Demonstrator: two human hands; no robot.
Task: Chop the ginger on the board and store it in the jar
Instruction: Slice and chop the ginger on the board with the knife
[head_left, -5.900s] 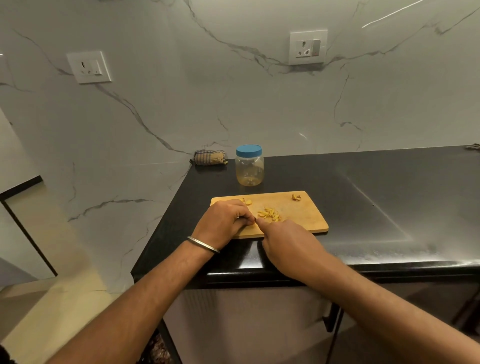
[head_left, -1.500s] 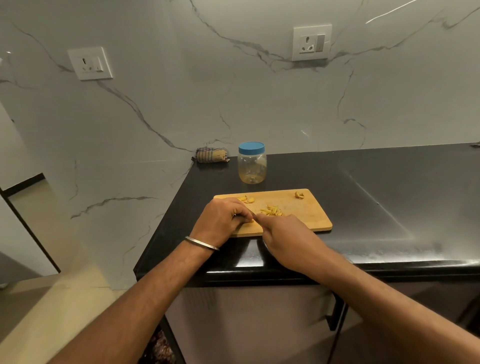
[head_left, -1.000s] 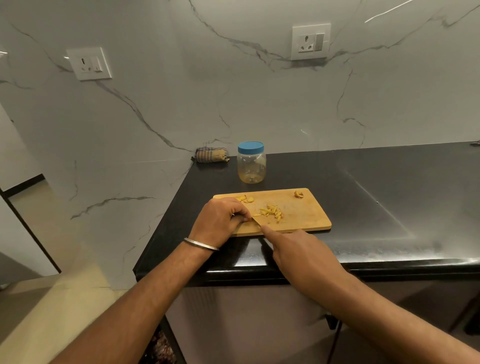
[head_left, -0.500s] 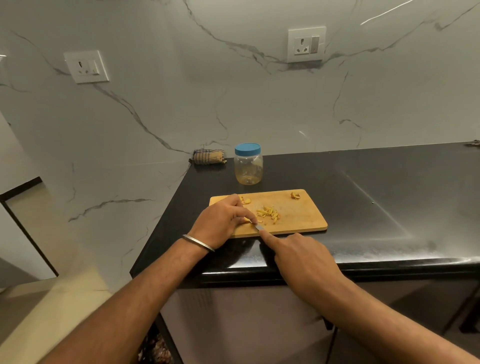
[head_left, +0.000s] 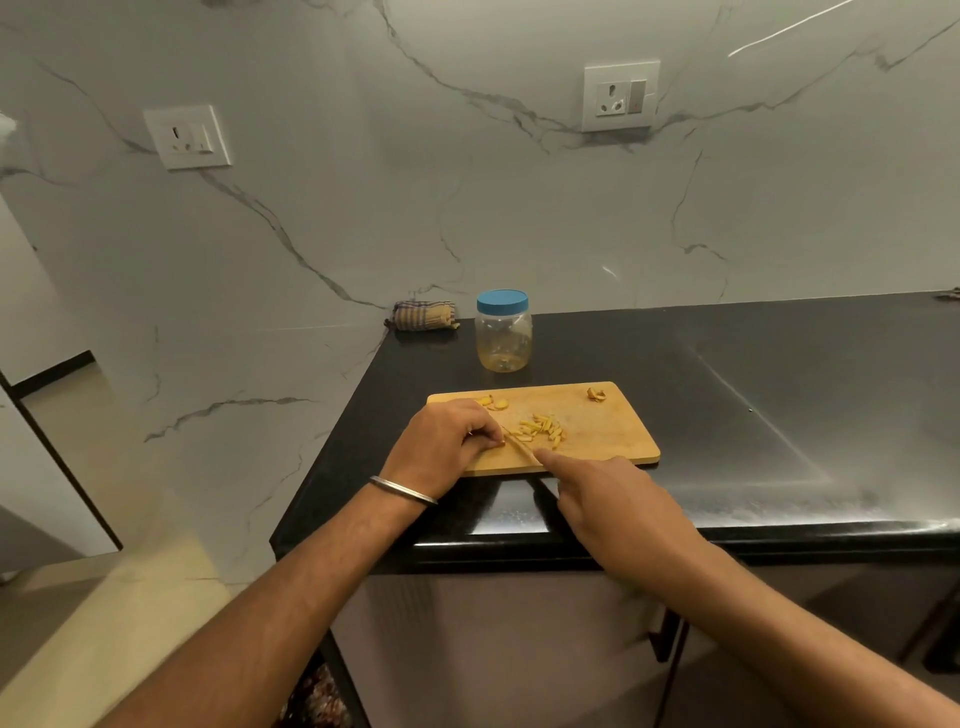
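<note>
The left hand (head_left: 445, 447) sits on the near left part of the board (head_left: 613, 431), knuckles up, fingers curled down and pinching a small bit of ginger (head_left: 500, 442) against the wood. The right hand (head_left: 618, 506) reaches in from the near edge, forefinger stretched along the back of a knife (head_left: 519, 448), the other fingers wrapped round the handle. The blade lies slantwise, its tip by the left fingertips.

One board lies on the black counter (head_left: 753, 395). On it I count one heap of cut strips (head_left: 541, 429) right of the blade, two slices (head_left: 493, 402) at the far left corner, and one scrap (head_left: 596, 394) at the far right. One jar (head_left: 504, 332), blue lid on, stands behind the board. One rolled cloth (head_left: 423, 315) lies against the wall. Two sockets (head_left: 621, 96) are on the wall.
</note>
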